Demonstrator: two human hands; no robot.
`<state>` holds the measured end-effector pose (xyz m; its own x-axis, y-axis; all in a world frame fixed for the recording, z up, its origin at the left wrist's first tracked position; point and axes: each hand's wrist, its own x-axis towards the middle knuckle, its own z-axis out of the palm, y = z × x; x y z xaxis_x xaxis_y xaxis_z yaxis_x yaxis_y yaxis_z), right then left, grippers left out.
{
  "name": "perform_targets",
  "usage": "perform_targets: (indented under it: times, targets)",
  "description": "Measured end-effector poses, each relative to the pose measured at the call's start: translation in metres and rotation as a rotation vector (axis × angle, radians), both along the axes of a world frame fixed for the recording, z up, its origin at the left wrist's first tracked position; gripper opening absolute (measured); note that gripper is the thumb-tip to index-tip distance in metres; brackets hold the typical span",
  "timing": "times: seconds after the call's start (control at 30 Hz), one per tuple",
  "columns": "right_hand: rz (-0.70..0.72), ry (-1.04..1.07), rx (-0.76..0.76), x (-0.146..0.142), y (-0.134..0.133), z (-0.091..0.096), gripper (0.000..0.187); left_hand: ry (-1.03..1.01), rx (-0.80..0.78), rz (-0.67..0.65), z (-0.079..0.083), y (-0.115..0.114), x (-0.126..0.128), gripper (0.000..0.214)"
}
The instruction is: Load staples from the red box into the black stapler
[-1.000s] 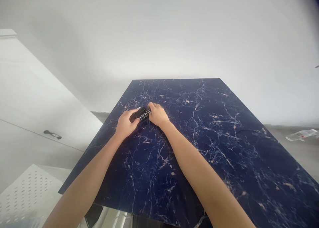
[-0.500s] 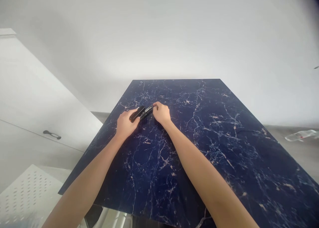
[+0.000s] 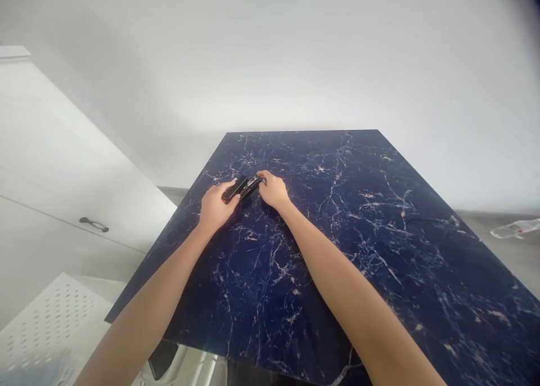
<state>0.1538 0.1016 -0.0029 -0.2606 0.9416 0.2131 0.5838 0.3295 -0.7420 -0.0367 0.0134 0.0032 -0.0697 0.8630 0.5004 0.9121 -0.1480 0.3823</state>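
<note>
A black stapler [image 3: 248, 188] is spread open just above or on the dark blue marbled tabletop [image 3: 307, 251]; I cannot tell if it rests there. Its silvery metal inner part shows towards the far right end. My left hand [image 3: 214, 207] is closed around the near left end, thumb on the near side and fingers across the black top. At the opposite end, my right hand [image 3: 273, 191] is closed with bent fingers pinching the tip. Those fingertips partly hide that end.
Behind the table rises a plain pale wall [image 3: 295, 54]. A white cabinet with a dark handle [image 3: 93, 224] stands on the left, above a white perforated surface [image 3: 50, 318]. A clear plastic item [image 3: 514, 228] lies on the floor at right.
Both hands stay on the stapler. More of its metal inner part shows beside my right fingers. The whole view has shifted slightly.
</note>
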Motion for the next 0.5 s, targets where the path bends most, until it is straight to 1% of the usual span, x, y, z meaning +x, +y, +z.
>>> perform_targets:
  times: [0.2, 0.3, 0.4, 0.5]
  targets:
    - [0.022, -0.023, 0.044, -0.001, 0.0, -0.004, 0.045, 0.015, -0.008, 0.009, 0.001, 0.0, 0.001, 0.038]
    - [0.105, -0.005, 0.102, -0.003, -0.002, -0.007, 0.047, 0.024, -0.004, -0.009, 0.001, 0.0, 0.001, 0.038]
    - [0.207, -0.032, 0.204, -0.005, -0.005, -0.009, 0.049, 0.029, -0.009, -0.025, 0.002, 0.0, 0.001, 0.037]
    - [0.247, -0.056, 0.256, -0.006, -0.007, -0.011, 0.056, 0.032, -0.016, -0.022, 0.002, 0.0, 0.001, 0.037]
